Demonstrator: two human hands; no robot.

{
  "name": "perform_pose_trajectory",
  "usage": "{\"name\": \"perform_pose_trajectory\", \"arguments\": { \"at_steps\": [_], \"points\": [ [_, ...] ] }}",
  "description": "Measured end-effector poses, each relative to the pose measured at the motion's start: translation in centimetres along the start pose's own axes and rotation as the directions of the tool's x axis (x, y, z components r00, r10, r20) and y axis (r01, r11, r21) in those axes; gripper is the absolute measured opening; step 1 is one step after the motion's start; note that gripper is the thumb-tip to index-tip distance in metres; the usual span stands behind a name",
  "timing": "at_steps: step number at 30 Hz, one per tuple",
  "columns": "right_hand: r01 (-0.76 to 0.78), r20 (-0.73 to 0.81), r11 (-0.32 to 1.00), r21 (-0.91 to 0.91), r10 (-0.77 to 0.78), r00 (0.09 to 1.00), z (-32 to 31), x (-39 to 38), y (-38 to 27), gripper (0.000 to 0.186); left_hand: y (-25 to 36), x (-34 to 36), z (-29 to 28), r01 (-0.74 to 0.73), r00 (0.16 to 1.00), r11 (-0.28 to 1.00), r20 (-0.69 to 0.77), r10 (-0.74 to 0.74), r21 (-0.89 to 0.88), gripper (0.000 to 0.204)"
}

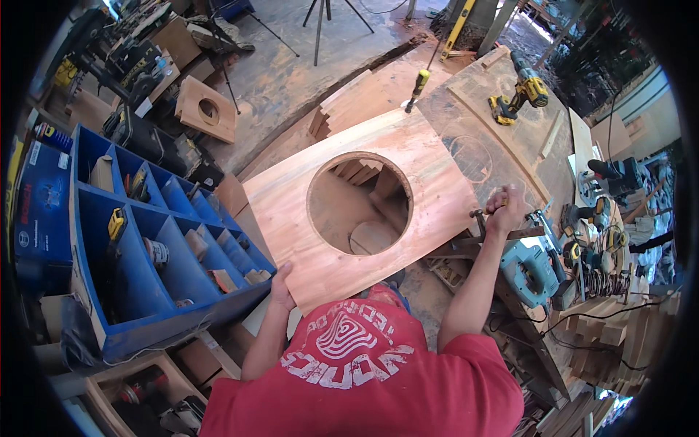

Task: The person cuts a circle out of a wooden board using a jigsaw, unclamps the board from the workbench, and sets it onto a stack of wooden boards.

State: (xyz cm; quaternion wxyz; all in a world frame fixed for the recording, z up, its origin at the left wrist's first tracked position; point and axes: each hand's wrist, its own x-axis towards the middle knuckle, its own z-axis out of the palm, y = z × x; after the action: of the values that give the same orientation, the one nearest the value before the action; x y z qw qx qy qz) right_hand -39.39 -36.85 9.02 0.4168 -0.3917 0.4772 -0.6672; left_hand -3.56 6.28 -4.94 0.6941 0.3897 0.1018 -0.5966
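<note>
A light wooden board (444, 186) with a large round hole through it lies at an angle in front of me. My left hand (283, 288) grips its near left edge, thumb on top. At the board's right corner, my right hand (506, 207) is closed around what looks like a clamp handle, mostly hidden by the fingers. The clamp's metal end (478, 215) shows beside the board's edge. Another clamp, with a yellow-and-black handle (420, 84), stands at the far corner. Through the hole, dusty wood and a loose round disc (370, 237) are visible.
A blue compartment box (196, 320) with tools stands to my left. On the workbench (473, 131) at right are a yellow drill (528, 87), a teal jigsaw (531, 271) and wood strips. Stacked timber (611, 331) lies lower right. A smaller holed board (206, 111) rests far left, near tripod legs (318, 33).
</note>
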Motion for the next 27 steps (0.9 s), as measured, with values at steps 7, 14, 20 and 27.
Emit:
{"name": "perform_pose_trajectory", "arguments": {
  "at_steps": [7, 14, 20, 27],
  "points": [
    [0.169, -0.313, 0.984, -0.065, -0.181, 0.933, 2.2, -1.4, 1.1, 0.015, 0.5, -0.2, 1.2, 0.01, 0.999, 1.0, -0.033, -0.01, -0.001, 0.07],
    [-0.051, 0.116, 0.999, 0.005, 0.05, 0.992, 1.1, -2.0, -0.6, 0.028, 0.6, -1.6, 3.3, -0.108, 0.99, 0.985, -0.073, 0.118, 0.133, 0.068],
    [0.393, -0.244, 0.856, -0.336, -0.482, 0.841, 0.5, 0.1, 3.5, 0.025, 0.5, -1.3, 3.9, -0.207, 0.96, 0.957, -0.144, 0.238, 0.201, 0.062],
    [0.09, 0.109, 0.994, -0.058, -0.083, 0.991, 0.2, -1.6, 0.1, 0.018, 0.4, -1.4, 4.5, -0.159, 0.958, 0.952, -0.193, 0.213, 0.262, 0.059]
  ]
}}
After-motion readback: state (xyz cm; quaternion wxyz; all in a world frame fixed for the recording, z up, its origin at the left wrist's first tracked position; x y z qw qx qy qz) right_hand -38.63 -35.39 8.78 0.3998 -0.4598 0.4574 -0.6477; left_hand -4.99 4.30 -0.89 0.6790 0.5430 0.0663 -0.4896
